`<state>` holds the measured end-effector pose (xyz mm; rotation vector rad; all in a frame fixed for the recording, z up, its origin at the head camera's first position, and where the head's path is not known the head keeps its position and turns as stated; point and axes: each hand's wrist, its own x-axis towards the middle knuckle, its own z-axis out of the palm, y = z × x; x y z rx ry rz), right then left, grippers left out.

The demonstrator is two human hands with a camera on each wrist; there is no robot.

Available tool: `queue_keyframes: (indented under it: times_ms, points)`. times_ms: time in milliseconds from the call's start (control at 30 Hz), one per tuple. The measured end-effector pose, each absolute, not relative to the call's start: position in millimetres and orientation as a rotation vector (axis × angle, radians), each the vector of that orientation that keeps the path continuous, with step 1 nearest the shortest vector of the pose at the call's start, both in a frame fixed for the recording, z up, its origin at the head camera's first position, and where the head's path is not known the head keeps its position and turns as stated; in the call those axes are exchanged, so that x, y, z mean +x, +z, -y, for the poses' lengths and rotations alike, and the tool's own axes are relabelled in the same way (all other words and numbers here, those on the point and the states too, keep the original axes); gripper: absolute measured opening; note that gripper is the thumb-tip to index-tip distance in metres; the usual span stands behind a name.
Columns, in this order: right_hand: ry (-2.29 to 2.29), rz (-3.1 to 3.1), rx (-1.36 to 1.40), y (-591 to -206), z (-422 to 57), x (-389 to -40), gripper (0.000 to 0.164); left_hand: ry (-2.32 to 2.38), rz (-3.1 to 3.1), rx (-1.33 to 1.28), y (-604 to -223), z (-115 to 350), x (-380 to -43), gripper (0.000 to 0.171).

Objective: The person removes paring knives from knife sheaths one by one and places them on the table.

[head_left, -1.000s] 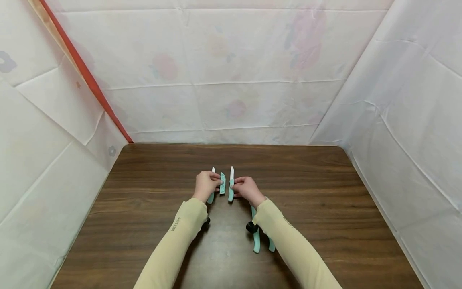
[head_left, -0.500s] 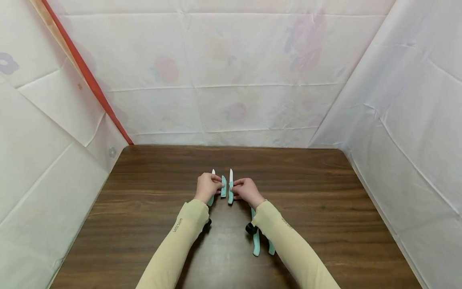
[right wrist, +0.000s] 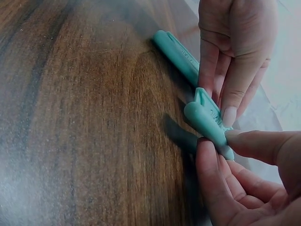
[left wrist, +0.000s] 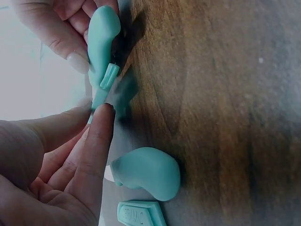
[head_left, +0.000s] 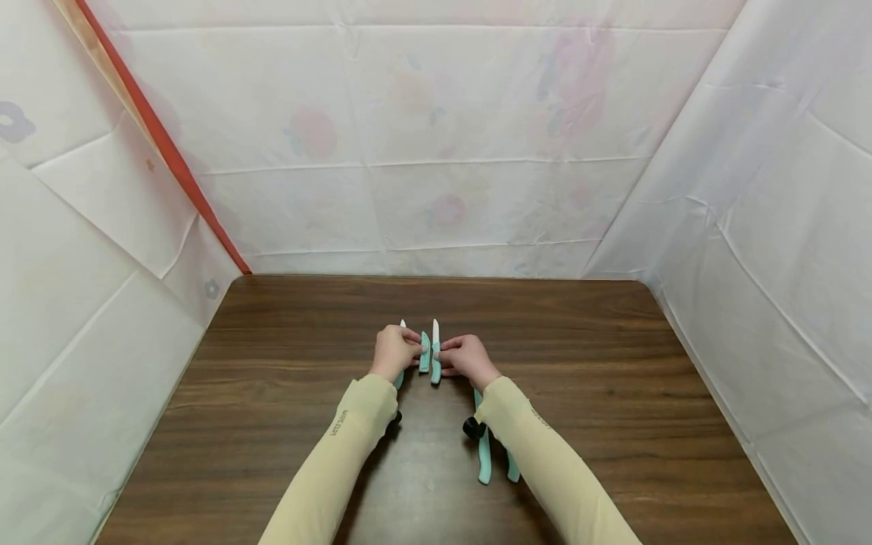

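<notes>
My left hand (head_left: pixel 397 353) pinches a mint-green blade sheath (head_left: pixel 425 353) between thumb and fingers. Just right of it, a paring knife (head_left: pixel 436 367) with a white blade and mint handle is pinched by my right hand (head_left: pixel 468 359), its blade tip pointing away from me. Both are held close over the table, side by side; in the right wrist view the knife handle (right wrist: pixel 205 120) overlaps the sheath. A second knife (left wrist: pixel 148 173) lies on the table by my left hand, mostly covered by it in the head view. Close to that knife is another lettered sheath (left wrist: pixel 140 214).
Two more mint handles (head_left: pixel 484 458) lie on the brown wooden table (head_left: pixel 272 393), partly under my right forearm. White patterned sheeting (head_left: pixel 422 136) stands behind the table and along both sides. A black wrist camera (head_left: pixel 473 428) sits under the right sleeve.
My left hand has moved slightly right, bringing the sheath close beside the knife and turning its lettered face partly away. The right hand holds the knife almost still.
</notes>
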<state>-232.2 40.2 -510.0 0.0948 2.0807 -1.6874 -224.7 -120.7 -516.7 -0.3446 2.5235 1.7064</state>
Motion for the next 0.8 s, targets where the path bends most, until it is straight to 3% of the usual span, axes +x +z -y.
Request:
queue_keyframes:
  times_ms: [800]
  points:
    - [-1.636,-2.164,0.087,-513.5,-39.4,-236.3,0.021,1.613,-2.577,-0.352,-514.6,117.4,-225.1,0.013]
